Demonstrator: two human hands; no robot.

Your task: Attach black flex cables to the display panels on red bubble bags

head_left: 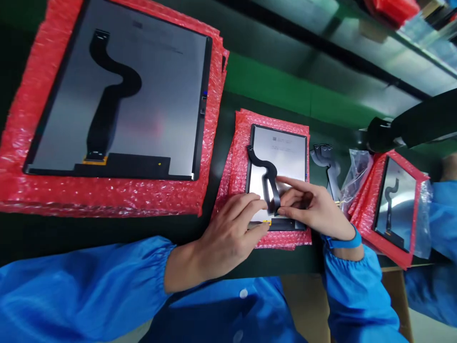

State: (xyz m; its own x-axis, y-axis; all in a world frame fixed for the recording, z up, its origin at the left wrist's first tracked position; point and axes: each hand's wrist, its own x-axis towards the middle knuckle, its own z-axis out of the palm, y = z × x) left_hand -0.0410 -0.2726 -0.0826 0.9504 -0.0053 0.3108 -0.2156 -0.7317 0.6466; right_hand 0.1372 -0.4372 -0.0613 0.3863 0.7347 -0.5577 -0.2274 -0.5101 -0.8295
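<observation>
A display panel [291, 157], silver-backed with a black frame, lies face down in front of me. Over it is a black S-curved flex cable [273, 183], its lower end raised a little above the panel. My right hand [314, 207] pinches that lower end between thumb and fingers. My left hand [233, 228] rests at the panel's lower left edge. Its fingers are bent, with thumb and forefinger apart on either side of the yellow connector strip [266, 222]. Whether the left fingertips touch the cable I cannot tell.
Red bubble-wrap sheets [243, 119] lie under the panel. A larger-looking panel [160, 109] with its cable attached is at left, on more red wrap. Several loose flex cables [326, 162] and a clear bag [357, 171] lie to the right. Beyond is another panel [396, 200], near a co-worker's blue sleeve [442, 219].
</observation>
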